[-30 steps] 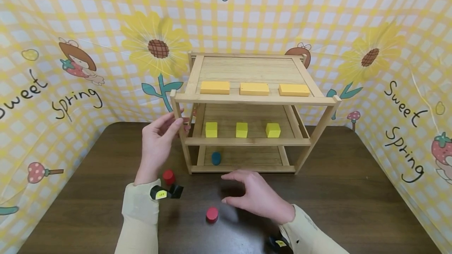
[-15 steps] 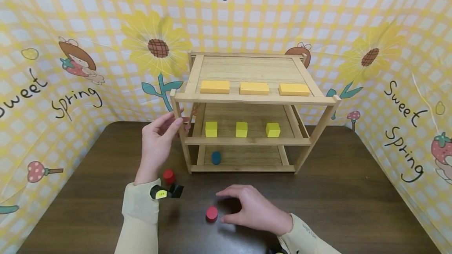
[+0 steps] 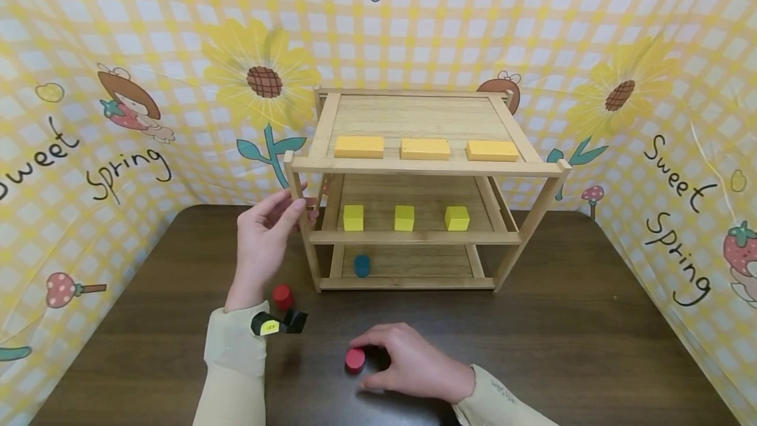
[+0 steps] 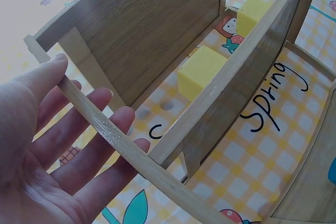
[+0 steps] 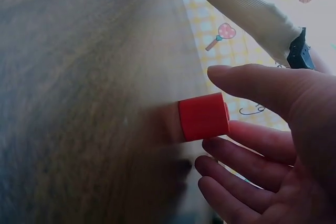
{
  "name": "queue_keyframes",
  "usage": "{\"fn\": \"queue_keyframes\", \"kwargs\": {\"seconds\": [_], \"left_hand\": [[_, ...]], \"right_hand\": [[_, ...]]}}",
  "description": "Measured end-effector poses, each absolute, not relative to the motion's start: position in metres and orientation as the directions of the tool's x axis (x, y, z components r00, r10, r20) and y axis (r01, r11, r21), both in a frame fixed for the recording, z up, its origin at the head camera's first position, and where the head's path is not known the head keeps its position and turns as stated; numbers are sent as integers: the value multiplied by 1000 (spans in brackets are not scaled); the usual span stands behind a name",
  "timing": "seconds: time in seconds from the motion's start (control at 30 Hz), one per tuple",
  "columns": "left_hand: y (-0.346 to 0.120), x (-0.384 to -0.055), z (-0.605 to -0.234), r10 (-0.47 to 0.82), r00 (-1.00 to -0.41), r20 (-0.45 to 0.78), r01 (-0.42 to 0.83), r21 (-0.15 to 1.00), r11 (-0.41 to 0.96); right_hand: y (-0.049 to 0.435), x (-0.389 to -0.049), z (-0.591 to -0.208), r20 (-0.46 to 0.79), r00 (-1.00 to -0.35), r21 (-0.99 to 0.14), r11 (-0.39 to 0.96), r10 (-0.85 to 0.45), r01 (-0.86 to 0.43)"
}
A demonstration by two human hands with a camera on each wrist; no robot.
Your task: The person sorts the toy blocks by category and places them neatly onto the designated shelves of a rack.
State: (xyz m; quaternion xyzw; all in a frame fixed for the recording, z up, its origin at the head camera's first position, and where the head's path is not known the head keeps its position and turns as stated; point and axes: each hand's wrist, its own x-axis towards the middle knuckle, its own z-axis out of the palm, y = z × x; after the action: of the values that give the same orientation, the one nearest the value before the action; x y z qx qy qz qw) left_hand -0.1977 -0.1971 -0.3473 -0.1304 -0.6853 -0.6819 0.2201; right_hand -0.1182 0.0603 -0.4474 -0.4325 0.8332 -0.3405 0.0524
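A three-tier wooden shelf (image 3: pixel 414 238) stands on the table. With thumb on one side and fingers behind, my left hand (image 3: pixel 263 235) holds its front left post (image 4: pixel 113 132). My right hand (image 3: pixel 408 363) is low over the table, thumb and fingers spread around a red cylinder block (image 3: pixel 355 361). In the right wrist view the thumb is clear of this red block (image 5: pixel 205 117) and the fingers are close to its other side; contact is unclear. Another red cylinder block (image 3: pixel 283 296) lies beside my left wrist. A blue cylinder block (image 3: pixel 362 266) rests on the bottom tier.
Three orange rectangular blocks (image 3: pixel 425 148) line the top tier's front. On the middle tier are three yellow cubes (image 3: pixel 405 218). A checked yellow cloth (image 3: pixel 390 31) surrounds the dark wooden table (image 3: pixel 579 321) at the back and sides.
My right hand has moved down and left, from in front of the shelf to around the nearer red cylinder block. The left hand stays on the post.
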Motion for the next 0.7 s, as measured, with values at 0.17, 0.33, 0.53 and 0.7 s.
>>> {"fn": "queue_keyframes", "kwargs": {"seconds": [0.17,0.33,0.53,0.7], "left_hand": [[-197,-198,-347,-128,-865,485,484,874,44],[-197,-198,-347,-125,-865,485,484,874,46],[-197,-198,-348,-125,-864,488,486,873,44],[-197,-198,-348,-130,-860,493,490,870,57]], "right_hand": [[56,-119,-448,195,-633,-636,395,-749,-663],[54,-120,-448,190,-647,-670,384,-738,-635],[54,-121,-449,180,-665,-700,381,-725,-605],[54,-122,-451,180,-674,-700,389,-716,-600]]}}
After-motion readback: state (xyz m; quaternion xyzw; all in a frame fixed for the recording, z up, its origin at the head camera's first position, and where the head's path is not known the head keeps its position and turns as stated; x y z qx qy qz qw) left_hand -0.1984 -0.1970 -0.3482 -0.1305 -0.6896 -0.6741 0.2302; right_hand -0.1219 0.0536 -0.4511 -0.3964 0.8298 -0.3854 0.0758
